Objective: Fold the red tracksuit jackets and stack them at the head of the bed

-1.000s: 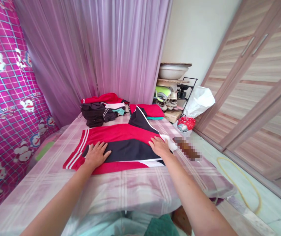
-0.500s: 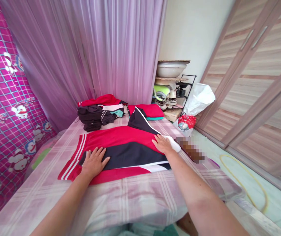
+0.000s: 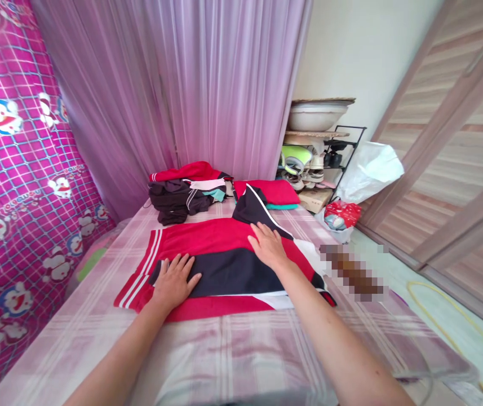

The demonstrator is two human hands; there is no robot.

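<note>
OK, left hand [image 3: 176, 282] was open, palm down, fingers spread, on the left end of the black panel of a red and black garment [image 3: 207, 239]. Right hand [image 3: 269, 246] was also open and palm down, lying across the red and black fabric toward the garment's right end. Neither hand gripped anything. Garment lay spread out under both hands on a pink and white plaid sheet [image 3: 233, 352]. White-striped red band [image 3: 140, 273] sat at its left edge; a black part with white piping [image 3: 252, 206] stuck out on the far side, and some white fabric showed at the right end.

Just beyond: dark clothes pile [image 3: 168, 200], far left, with a red piece [image 3: 188, 170] behind and on top of it. Folded red cloth [image 3: 282, 192] lay to the right of the pile, teal cloth [image 3: 282, 207] under it. Pixelated brown item [image 3: 355, 274] was on the sheet near the right edge, couldn't tell what.

Further out: purple curtain [image 3: 224, 84] behind, pink cartoon-print cloth [image 3: 21, 214] at left. Right back had a black rack [image 3: 353, 148] with a pale basin [image 3: 319, 117] and shoes, white bag [image 3: 370, 172] beside it, then wooden wardrobe [image 3: 439, 146] and yellow hose [image 3: 444, 327] on the floor
</note>
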